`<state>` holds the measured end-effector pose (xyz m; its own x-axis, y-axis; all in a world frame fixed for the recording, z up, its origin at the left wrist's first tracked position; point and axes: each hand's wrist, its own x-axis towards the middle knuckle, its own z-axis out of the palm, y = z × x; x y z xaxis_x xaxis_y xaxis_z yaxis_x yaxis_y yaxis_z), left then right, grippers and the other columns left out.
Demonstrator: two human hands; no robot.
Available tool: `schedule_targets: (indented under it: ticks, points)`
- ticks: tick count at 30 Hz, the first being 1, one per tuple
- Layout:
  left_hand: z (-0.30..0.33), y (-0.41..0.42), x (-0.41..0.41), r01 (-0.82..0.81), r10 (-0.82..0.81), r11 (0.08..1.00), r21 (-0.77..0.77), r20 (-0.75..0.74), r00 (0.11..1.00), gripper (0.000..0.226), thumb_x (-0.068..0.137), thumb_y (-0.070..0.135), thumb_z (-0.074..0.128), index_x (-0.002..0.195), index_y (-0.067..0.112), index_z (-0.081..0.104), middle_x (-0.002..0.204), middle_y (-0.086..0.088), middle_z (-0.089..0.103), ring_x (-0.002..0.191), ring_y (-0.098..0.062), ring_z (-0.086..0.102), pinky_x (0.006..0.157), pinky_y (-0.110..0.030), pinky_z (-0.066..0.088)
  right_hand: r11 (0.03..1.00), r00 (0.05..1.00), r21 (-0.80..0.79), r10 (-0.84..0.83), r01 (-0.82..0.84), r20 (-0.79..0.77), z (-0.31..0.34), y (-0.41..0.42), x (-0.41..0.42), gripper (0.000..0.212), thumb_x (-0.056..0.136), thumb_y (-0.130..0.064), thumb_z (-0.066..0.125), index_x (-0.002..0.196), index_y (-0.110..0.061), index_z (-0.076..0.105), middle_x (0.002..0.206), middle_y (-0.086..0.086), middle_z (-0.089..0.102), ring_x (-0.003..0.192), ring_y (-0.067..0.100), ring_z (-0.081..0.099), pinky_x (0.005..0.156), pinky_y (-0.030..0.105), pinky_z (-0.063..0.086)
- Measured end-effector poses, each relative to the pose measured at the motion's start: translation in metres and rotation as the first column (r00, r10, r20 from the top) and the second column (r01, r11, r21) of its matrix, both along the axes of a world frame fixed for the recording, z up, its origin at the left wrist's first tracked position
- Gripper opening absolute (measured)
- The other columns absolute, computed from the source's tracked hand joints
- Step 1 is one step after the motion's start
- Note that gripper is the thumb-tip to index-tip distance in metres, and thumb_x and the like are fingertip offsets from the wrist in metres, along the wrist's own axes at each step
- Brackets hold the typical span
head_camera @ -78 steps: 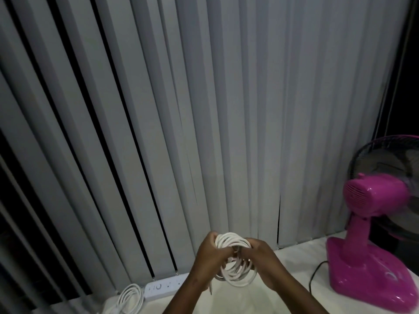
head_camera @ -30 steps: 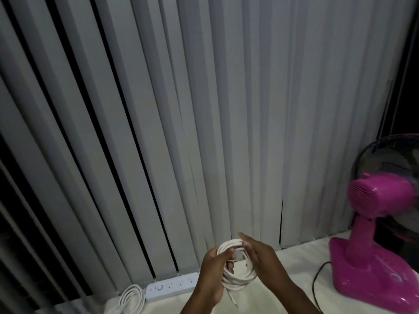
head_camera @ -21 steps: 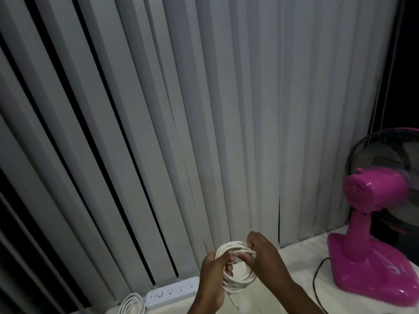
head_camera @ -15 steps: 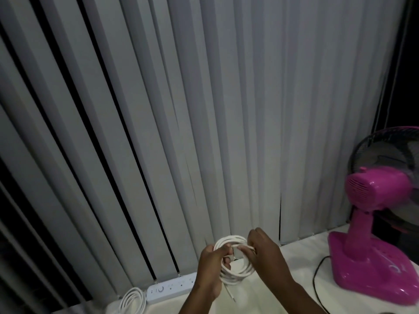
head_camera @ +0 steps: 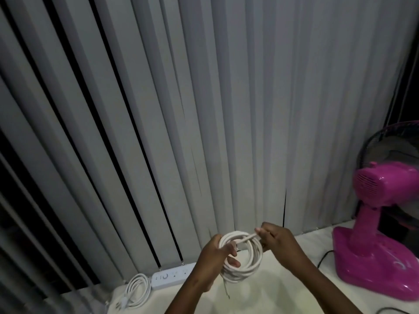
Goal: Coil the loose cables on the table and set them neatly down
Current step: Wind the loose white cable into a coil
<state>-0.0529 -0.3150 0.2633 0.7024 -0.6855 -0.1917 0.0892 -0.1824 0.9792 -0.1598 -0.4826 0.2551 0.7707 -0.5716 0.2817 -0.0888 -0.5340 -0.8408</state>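
Both hands are raised above the pale counter (head_camera: 267, 288), working on a white cable coil (head_camera: 243, 260) held in the air between them, in front of the grey vertical blinds (head_camera: 204, 109). The left hand (head_camera: 214, 260) grips the left side of the coil, its fingers (head_camera: 231, 248) curled through the ring and the thumb showing inside the loop lower down, so the turns are clamped in that fist. The right hand (head_camera: 277, 242) is at the upper right of the coil, its fingers bent together and pinching the cable end (head_camera: 246, 239), which runs as a short straight piece across the top of the ring toward the left hand. A thin loose tail of the same cable hangs below the coil toward the counter. The coil itself looks round and several turns thick, tilted so its opening faces the camera. At the back left of the counter, against the foot of the blinds, lies a white power strip (head_camera: 173, 274), and just beside it to the left rests a second white cable bundle (head_camera: 136, 293), already looped. On the right side of the counter stands a pink fan (head_camera: 383, 223), its dark grille partly cut by the frame edge, with a black cord (head_camera: 323, 258) trailing from its base.
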Motion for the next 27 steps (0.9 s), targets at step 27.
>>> schedule_targets:
  ticks: [27]
  points:
    - [-0.034,0.007,-0.018,0.157,-0.150,0.987,0.025,-0.192,0.970,0.042,0.093,0.047,0.054,0.111,0.010,0.062,0.095,-0.004,0.071,0.082,-0.021,0.071,0.079,-0.033,0.059,0.791,0.987,0.612,-0.106,0.009,0.122,-0.045,0.014,0.007,0.027,0.099,-0.028,0.046,0.094,-0.009,0.064,0.067,0.008,0.067,0.054,0.012,0.063,0.050,0.024,0.049]
